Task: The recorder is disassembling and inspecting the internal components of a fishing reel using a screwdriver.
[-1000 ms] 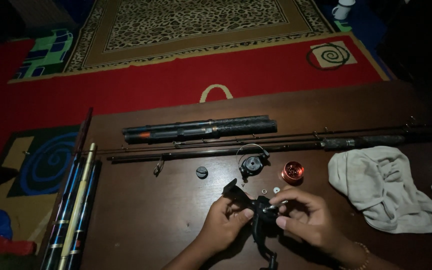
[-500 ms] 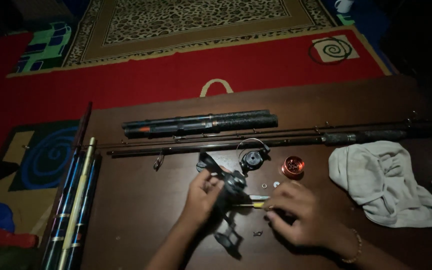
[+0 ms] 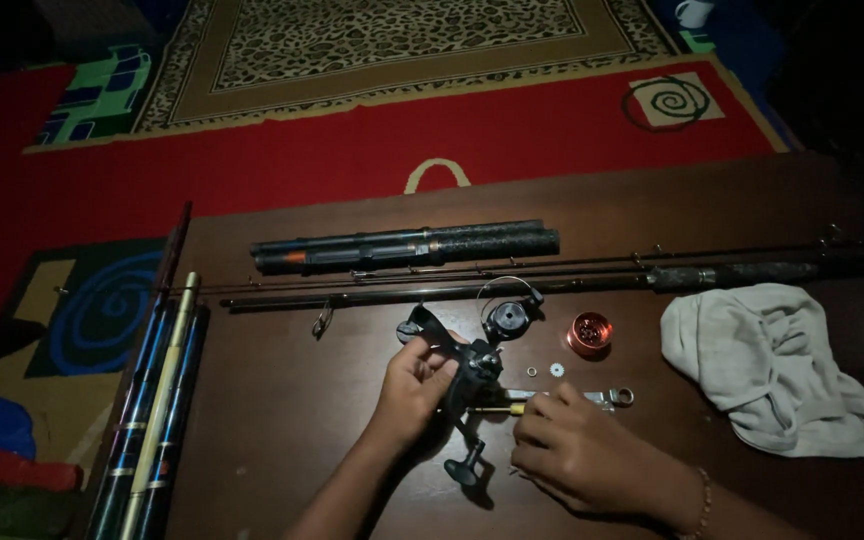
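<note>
- Far left of both hands, well apart from the fingers, a bundle of rod sections (image 3: 157, 400) lies along the edge of the dark wooden table (image 3: 282, 430), untouched.
- The left hand (image 3: 414, 385) holds the black spinning-reel body (image 3: 472, 385); its fingers are clamped around the frame, with the reel foot (image 3: 422, 328) sticking up above the fingertips and the crank handle (image 3: 467, 468) hanging below them.
- Beyond the left fingertips, a rotor with its bail wire (image 3: 507, 312) sits apart on the table, so the reel looks already partly stripped.
- Farther beyond lie two dark tubes (image 3: 402, 247) and a long rod with its grip (image 3: 572, 280), none of them in hand.
- Between the two hands a brass-tipped shaft (image 3: 500, 409) pokes out of the body toward the right fingers.
- The right hand (image 3: 577, 450) rests on the table with its fingers curled together just beside that shaft; whether they pinch anything, I cannot tell.
- Just past the right fingertips lie a small washer (image 3: 531, 371), a tiny gear (image 3: 556, 369) and a flat spanner (image 3: 607, 397), already laid out loose.
- A red spool (image 3: 590, 332) stands beyond those, off the reel.
- To the right of the right hand a crumpled pale cloth (image 3: 782, 370) lies unused.
- Judged from this, disassembly seems well under way, while the handle and frame remain joined.
</note>
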